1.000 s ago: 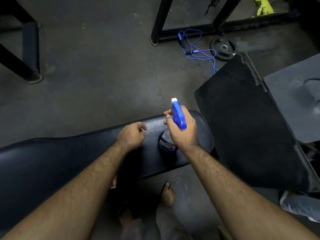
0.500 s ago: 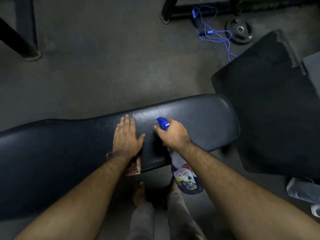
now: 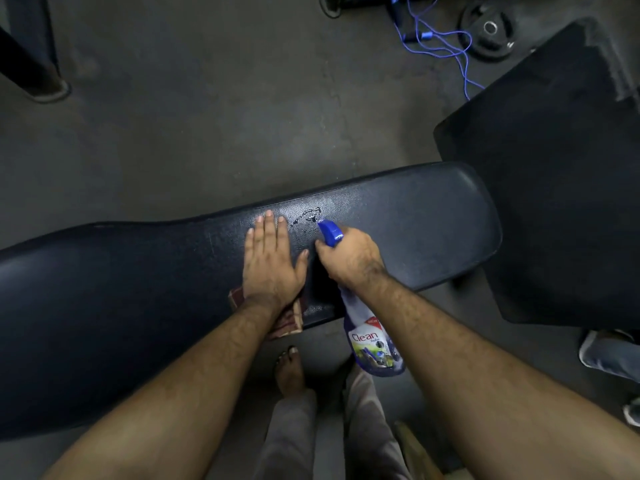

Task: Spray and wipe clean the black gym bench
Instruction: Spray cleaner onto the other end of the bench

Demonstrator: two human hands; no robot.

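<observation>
The black gym bench runs across the view from lower left to right. My right hand grips a spray bottle with a blue trigger head, nozzle tipped down toward the pad, label hanging off the near edge. A small wet patch glistens on the pad just ahead of the nozzle. My left hand lies flat, fingers together, on the bench beside the bottle. A reddish-brown cloth sits under its wrist, mostly hidden.
A black floor mat lies to the right of the bench end. A blue cord and a weight plate lie on the far floor. A dark frame post stands far left. My bare foot is under the bench edge.
The bottle went from upright on the bench to tipped forward, nozzle down, and liquid now shows on the pad. My left hand flattened from a loose fist onto the cloth.
</observation>
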